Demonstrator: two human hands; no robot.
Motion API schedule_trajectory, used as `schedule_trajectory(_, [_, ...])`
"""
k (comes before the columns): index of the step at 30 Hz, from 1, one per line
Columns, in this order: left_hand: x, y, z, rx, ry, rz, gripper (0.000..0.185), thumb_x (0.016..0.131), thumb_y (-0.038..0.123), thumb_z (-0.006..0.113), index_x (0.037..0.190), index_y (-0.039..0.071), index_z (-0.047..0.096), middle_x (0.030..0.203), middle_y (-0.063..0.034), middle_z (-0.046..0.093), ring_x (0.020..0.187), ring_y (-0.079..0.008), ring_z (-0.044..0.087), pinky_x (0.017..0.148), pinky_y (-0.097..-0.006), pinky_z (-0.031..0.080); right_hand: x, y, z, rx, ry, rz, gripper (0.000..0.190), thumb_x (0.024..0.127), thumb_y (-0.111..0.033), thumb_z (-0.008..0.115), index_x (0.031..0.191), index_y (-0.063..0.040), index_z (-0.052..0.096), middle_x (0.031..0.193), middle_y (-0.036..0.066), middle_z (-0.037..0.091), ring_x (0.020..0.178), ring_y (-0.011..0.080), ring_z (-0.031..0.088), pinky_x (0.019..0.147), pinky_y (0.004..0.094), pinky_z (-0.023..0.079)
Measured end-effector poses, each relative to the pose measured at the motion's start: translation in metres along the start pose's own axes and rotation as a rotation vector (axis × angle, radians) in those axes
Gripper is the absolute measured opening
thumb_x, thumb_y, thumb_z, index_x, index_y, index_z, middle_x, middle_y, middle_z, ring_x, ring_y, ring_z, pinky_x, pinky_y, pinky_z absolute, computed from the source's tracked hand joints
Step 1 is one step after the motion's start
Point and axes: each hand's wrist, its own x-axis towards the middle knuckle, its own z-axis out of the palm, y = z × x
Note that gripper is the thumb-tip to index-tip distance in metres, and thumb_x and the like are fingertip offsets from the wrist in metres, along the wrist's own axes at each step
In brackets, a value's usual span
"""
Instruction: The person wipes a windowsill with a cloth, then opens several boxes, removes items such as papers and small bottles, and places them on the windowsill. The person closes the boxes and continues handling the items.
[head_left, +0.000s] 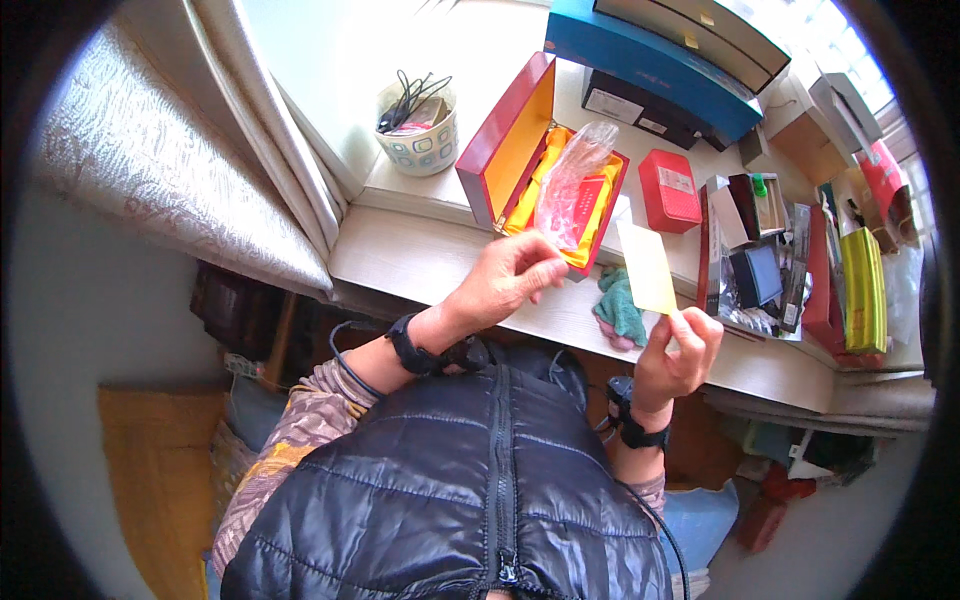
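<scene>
My right hand pinches the lower corner of a pale yellow card, which is raised above the table. At the front edge of a dark red hinged box is my left hand, its fingers curled; whether it pinches anything is hard to tell. The box stands with its lid up, lined in yellow cloth. A crumpled clear plastic bag and a red booklet bearing writing lie in it. Below the card, a green cloth lies bunched on the table.
A patterned tub holding a black cable stands left of the box. To the right are a red tin and a tray of small boxes. Blue and black boxes are stacked behind. A curtain hangs at left.
</scene>
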Motion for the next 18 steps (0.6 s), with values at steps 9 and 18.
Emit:
schedule_trajectory(9, [-0.013, 0.009, 0.017, -0.200, -0.342, -0.133, 0.018, 0.096, 0.021, 0.060, 0.098, 0.003, 0.060, 0.083, -0.0027, 0.062, 0.068, -0.0065, 0.053, 0.061, -0.0206, 0.044, -0.009, -0.019, 0.013, -0.063, -0.080, -0.246, 0.024, 0.079, -0.003, 0.071, 0.098, -0.011, 0.059, 0.086, 0.006, 0.059, 0.074, 0.0226, 0.058, 0.069, 0.0397, 0.047])
schedule_trajectory(18, [-0.010, 0.007, -0.004, -0.247, -0.362, -0.206, 0.020, 0.091, 0.022, 0.060, 0.080, 0.006, 0.053, 0.068, 0.0041, 0.049, 0.058, -0.0040, 0.043, 0.053, -0.0195, 0.035, -0.012, -0.028, 0.005, 0.363, -0.031, 0.078, 0.020, 0.088, -0.017, 0.068, 0.099, -0.004, 0.059, 0.084, 0.011, 0.059, 0.076, 0.0243, 0.058, 0.069, 0.0342, 0.048])
